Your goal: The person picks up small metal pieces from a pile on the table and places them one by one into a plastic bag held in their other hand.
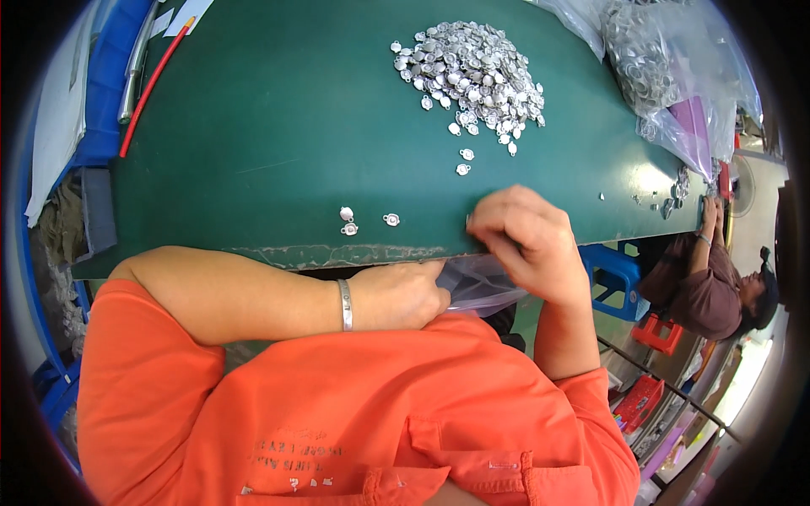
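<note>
A heap of small silvery metal charms (472, 72), round with little loops, lies on the green tabletop (253, 126). Two loose charms (463, 169) sit just below the heap. Nearer the front edge are a pair of charms (348, 221) and a single charm (391, 219). My left hand (405, 295), closed, is at the table edge and grips a clear plastic bag (483, 287) below the edge. Above the bag, my right hand (525, 240) is raised with its fingers curled together. Whatever its fingertips hold, if anything, is hidden.
Far right, a large clear bag (645, 67) bulges with metal pieces. A red pen-like stick (159, 84) lies at the left, beside a blue rack (105, 80). A co-worker (704, 282) is at the table's right end, near a blue stool (616, 281).
</note>
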A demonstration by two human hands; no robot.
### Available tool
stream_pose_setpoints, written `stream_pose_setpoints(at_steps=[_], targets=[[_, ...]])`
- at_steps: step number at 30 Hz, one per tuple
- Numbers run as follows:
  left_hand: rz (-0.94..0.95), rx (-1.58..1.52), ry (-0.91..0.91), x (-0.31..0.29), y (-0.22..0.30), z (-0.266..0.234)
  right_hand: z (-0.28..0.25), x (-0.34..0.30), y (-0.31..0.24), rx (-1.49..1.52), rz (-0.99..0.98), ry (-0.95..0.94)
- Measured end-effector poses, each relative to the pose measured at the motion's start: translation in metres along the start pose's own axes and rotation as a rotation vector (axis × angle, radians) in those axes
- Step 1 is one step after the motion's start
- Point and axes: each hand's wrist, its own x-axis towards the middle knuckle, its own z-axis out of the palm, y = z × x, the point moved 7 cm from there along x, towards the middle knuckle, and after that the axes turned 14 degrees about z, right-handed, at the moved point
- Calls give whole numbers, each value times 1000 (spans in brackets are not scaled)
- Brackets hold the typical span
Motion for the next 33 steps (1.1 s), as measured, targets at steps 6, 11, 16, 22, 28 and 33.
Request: stream_pose_setpoints(at_steps=[6, 11, 16, 22, 28, 33], targets=[[11, 28, -2, -1, 0, 1, 1, 16, -7, -32, -21, 1], [11, 9, -43, 1, -2, 3, 14, 41, -8, -306, -101, 208], [28, 13, -11, 0, -2, 6, -4, 18, 0, -127, -30, 94], [-14, -5, -91, 0, -2, 3, -12, -4, 14, -56, 46, 210], [-26, -26, -86, 1, -1, -1, -21, -23, 22, 36, 197, 431], [-33, -8, -124, 0, -3, 2, -7, -14, 15, -58, 96, 450]])
